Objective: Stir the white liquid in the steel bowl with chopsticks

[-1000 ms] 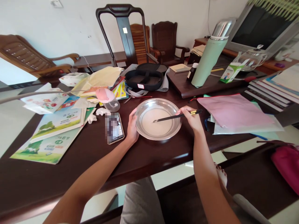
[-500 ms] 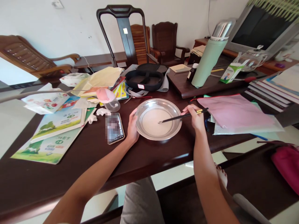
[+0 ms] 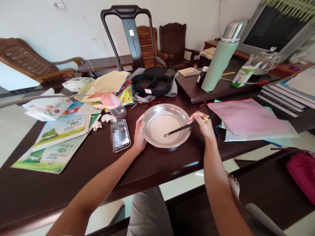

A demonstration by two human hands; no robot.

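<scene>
A shiny metal basin stands on the dark wooden table, with a whitish layer covering its bottom; whether it is liquid or paste I cannot tell. My left hand grips the basin's left rim. On the other side, my right hand is closed around black chopsticks with gold-coloured bands. Their tips reach down into the whitish layer, left of the basin's middle. A phone lies face up just left of my left hand.
Booklets, crumpled tissues and a pink-topped clear bottle are at the left. Behind the basin lies an open black case. A green thermos stands at the back right, a pink pouch at the right. Papers and books are stacked beyond.
The chopsticks' tips have shifted a little left and toward me in the basin. My right hand has moved slightly left with them. My left hand stays on the rim.
</scene>
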